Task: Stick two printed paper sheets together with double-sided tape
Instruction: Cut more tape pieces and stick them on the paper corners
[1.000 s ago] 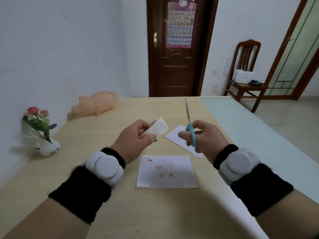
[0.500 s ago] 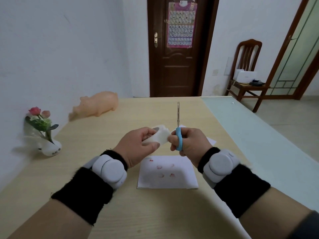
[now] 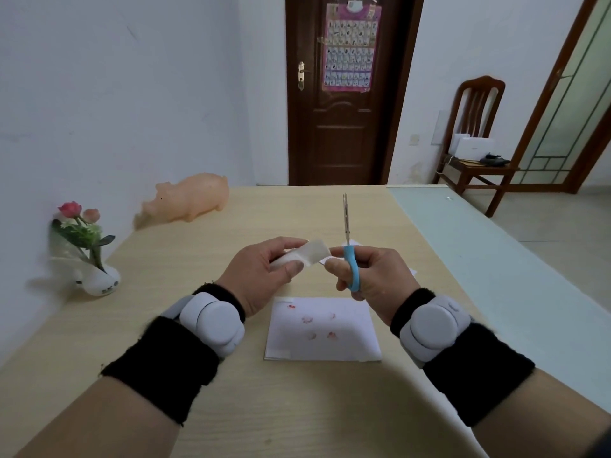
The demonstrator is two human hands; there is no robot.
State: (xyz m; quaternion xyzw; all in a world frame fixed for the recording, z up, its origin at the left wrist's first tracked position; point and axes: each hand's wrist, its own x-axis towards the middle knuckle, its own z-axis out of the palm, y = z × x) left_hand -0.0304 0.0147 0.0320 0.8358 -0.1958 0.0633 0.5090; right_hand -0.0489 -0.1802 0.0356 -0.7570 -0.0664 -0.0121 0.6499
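My left hand (image 3: 264, 276) pinches a white roll of double-sided tape (image 3: 309, 254) with a short strip sticking out toward the right. Just beside it, my right hand (image 3: 367, 279) grips blue-handled scissors (image 3: 348, 252), their blades closed and pointing away from me. A printed sheet (image 3: 322, 328) with small red flowers lies flat on the wooden table (image 3: 297, 408) below both hands. A second white sheet (image 3: 353, 242) lies behind my right hand, mostly hidden.
A pink toy pig (image 3: 191, 201) sits at the table's far left near the wall. A small white vase with flowers (image 3: 87, 249) stands at the left edge. A pale green strip (image 3: 496, 259) runs along the table's right side. A wooden chair (image 3: 476, 140) stands beyond.
My right hand has brought the scissors leftward until they sit right beside the tape strip. My left hand with the tape has hardly moved.
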